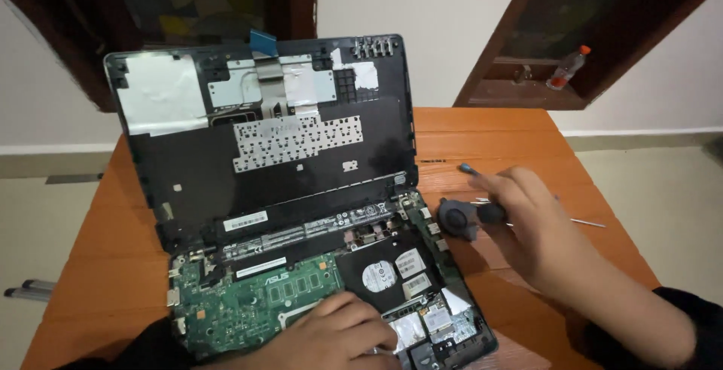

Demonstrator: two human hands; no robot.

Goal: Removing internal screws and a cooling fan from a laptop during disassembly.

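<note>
Laptop [301, 212] under left hand [339, 332]; right hand [527, 219] gripping screwdriver [482, 208].

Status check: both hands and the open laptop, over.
Left hand flat on the laptop's green board. Right hand shut on a screwdriver beside the small fan. Propped cover upright behind.

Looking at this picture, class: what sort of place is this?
Probably a room at home used for repairs: an opened laptop on an orange wooden table, plain walls, dark wooden window frames.
</note>
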